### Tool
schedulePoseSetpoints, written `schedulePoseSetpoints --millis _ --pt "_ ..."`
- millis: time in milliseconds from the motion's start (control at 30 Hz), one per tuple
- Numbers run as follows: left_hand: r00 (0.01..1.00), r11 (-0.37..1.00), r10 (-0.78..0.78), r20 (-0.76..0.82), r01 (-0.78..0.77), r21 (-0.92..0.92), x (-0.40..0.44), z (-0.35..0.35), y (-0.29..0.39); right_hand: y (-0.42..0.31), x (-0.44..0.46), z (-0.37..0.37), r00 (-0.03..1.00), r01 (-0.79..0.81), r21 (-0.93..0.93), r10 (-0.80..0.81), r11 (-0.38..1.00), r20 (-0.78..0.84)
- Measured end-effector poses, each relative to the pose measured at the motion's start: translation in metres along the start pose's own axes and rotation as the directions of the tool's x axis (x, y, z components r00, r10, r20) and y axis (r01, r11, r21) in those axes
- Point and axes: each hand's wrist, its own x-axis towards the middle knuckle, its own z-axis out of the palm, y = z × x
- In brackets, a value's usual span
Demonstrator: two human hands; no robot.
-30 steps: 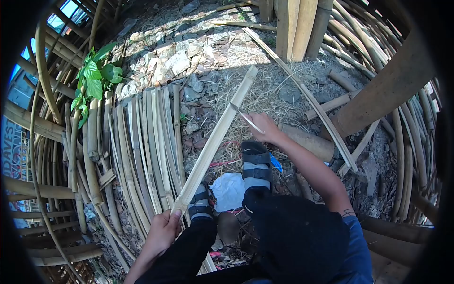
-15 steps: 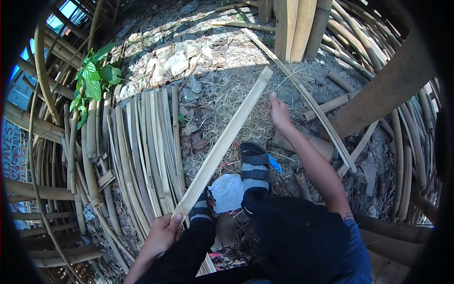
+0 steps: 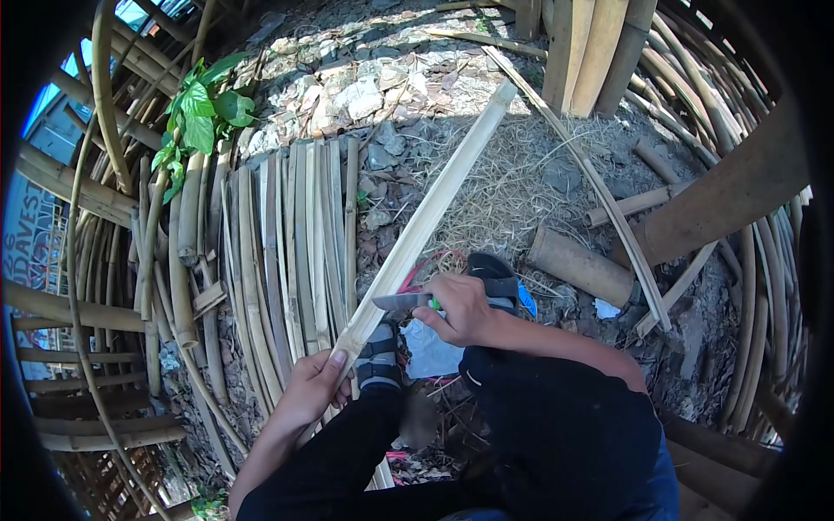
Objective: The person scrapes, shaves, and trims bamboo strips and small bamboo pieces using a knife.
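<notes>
My left hand is closed on the lower end of a long pale bamboo strip, its thumb lying on the strip's inner face. The strip slants up and away to the right. In my right hand is a knife, the fingers wrapped round its handle, of which a bit of green shows. Its blade points left, and the tip lies at the strip's edge a little above my left hand; whether it cuts in I cannot tell.
Several split bamboo strips lie in a row at the left. Another strip rests on the ground to the right, near a short bamboo piece. A thick bamboo post leans at the right. Rocks and a leafy plant are farther off.
My right hand has come down and left from the strip's far end to near my left hand, and the knife now shows at the strip. My left hand keeps its hold.
</notes>
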Motion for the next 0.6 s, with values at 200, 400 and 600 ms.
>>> schedulePoseSetpoints --millis 200,400,600 --pt "1.000 1.000 -0.002 -0.025 0.003 0.019 -0.003 0.003 0.011 -0.009 0.002 0.027 0.993 0.060 0.032 -0.063 0.998 0.104" --pt "0.999 0.999 -0.030 -0.026 0.031 0.039 -0.006 0.008 0.019 -0.016 0.010 0.025 0.988 0.124 -0.163 -0.106 0.979 0.116" --pt "0.998 0.997 -0.024 -0.059 0.028 0.067 -0.008 0.009 0.021 -0.012 0.008 0.022 0.994 0.066 -0.221 -0.045 0.973 0.098"
